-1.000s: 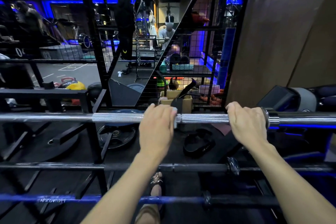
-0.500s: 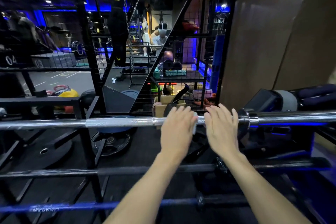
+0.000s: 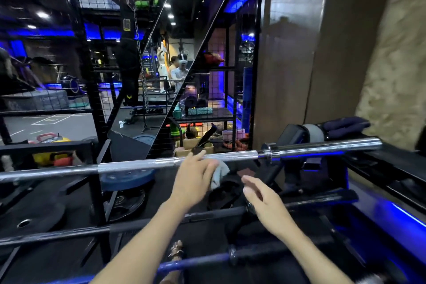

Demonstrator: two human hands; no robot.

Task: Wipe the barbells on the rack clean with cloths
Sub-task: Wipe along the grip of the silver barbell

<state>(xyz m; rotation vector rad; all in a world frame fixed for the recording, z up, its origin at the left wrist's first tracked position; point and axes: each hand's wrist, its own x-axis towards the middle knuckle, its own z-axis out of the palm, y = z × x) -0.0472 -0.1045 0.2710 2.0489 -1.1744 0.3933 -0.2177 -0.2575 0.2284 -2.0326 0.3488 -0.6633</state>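
Head view, looking down across a black metal rack (image 3: 380,163) in a dim gym lit with blue strips. A long silver barbell (image 3: 143,165) lies across the top of the rack, running from the left edge up to the right, its shiny sleeve end resting on the right side of the rack. Below it, nearer the viewer, a dark barbell (image 3: 80,232) crosses the rack, and nearer still a blue-lit barbell (image 3: 198,261). Black weight plates (image 3: 124,203) lie on the floor behind the bars, with a blue plate (image 3: 126,178) on top. The left hand (image 3: 193,180) is just below the silver barbell, fingertips reaching up to it, fingers loosely bent around a small pale cloth (image 3: 219,174) that hangs out to its right. The right hand (image 3: 260,196) hovers lower and apart from the bars, fingers straight and relaxed, holding nothing, pointing toward the cloth
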